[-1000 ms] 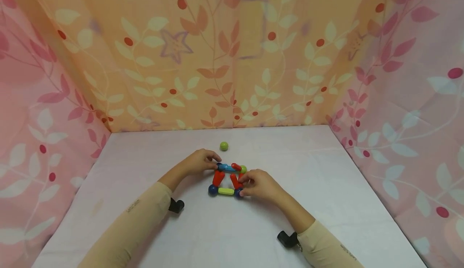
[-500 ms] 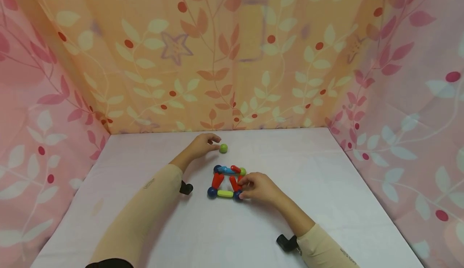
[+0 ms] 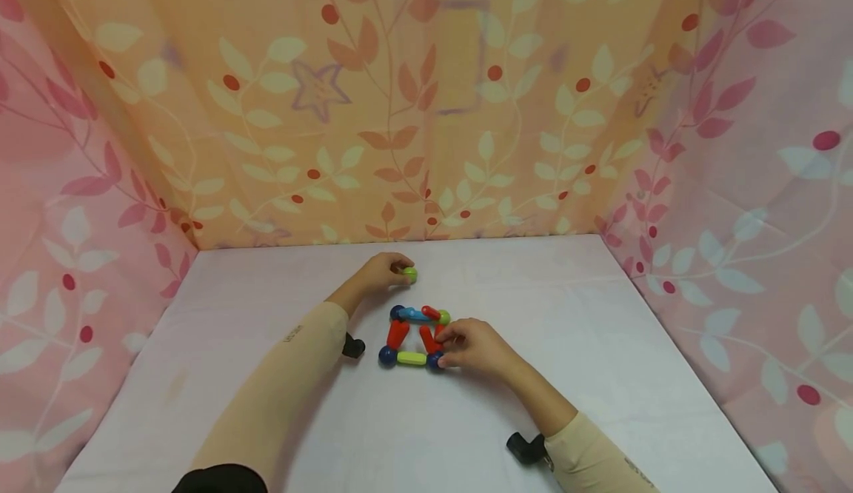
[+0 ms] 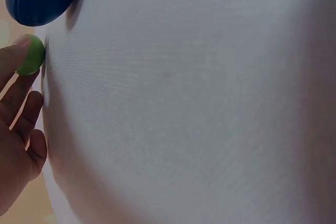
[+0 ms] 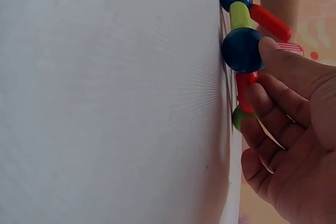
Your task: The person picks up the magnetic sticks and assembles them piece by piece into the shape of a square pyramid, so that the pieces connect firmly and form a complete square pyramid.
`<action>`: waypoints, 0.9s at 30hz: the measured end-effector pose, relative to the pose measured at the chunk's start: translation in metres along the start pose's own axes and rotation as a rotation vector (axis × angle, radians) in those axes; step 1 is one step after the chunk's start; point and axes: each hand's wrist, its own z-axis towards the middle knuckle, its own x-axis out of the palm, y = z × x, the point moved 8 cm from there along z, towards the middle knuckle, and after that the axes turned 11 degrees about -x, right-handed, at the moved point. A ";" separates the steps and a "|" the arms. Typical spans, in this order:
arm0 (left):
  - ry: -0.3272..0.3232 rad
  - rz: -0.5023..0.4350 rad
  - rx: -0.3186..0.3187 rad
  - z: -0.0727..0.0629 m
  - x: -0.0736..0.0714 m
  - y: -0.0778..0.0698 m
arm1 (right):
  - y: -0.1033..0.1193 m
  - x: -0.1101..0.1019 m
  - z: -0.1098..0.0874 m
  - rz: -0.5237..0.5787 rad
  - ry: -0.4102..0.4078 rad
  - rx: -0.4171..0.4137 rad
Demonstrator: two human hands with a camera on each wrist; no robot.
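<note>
At the back of the table, my left hand (image 3: 383, 274) pinches a loose green ball (image 4: 33, 56) between thumb and fingertips. A four-sided frame of toy balls and rods, apparently magnetic, lies nearer. It has a blue rod (image 3: 415, 315) at the back, a yellow-green rod (image 3: 412, 359) in front and red rods (image 3: 397, 334) at the sides, some tilted up. Dark blue balls (image 3: 388, 357) and one green ball (image 3: 443, 317) form its corners. My right hand (image 3: 480, 345) holds the front right dark blue ball (image 5: 243, 51), thumb on it, fingers curled beside the red rod (image 5: 247, 88).
A white cloth (image 3: 600, 330) covers the table. Patterned fabric walls (image 3: 426, 145) rise at the back and both sides. Black wrist mounts (image 3: 526, 448) stick out below each forearm, close to the cloth.
My left hand has left the frame's back left corner, reached farther back and taken hold of the loose green ball. The right hand has stayed at the frame.
</note>
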 end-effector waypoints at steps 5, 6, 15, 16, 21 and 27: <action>-0.019 0.004 0.002 -0.002 -0.003 0.000 | 0.001 0.000 0.000 -0.009 -0.001 -0.007; -0.025 0.000 0.002 -0.003 -0.004 0.000 | 0.001 0.000 0.000 -0.012 -0.002 -0.009; -0.066 -0.004 -0.001 -0.019 -0.020 -0.001 | 0.001 -0.001 0.001 -0.015 -0.007 -0.013; -0.066 -0.001 0.004 -0.021 -0.021 -0.002 | 0.000 -0.001 0.001 -0.014 -0.007 -0.013; -0.074 0.003 0.037 -0.037 -0.029 -0.009 | 0.000 0.000 0.001 -0.012 -0.010 -0.023; -0.051 -0.035 0.056 -0.061 -0.032 -0.020 | 0.002 -0.001 0.000 -0.014 -0.009 -0.026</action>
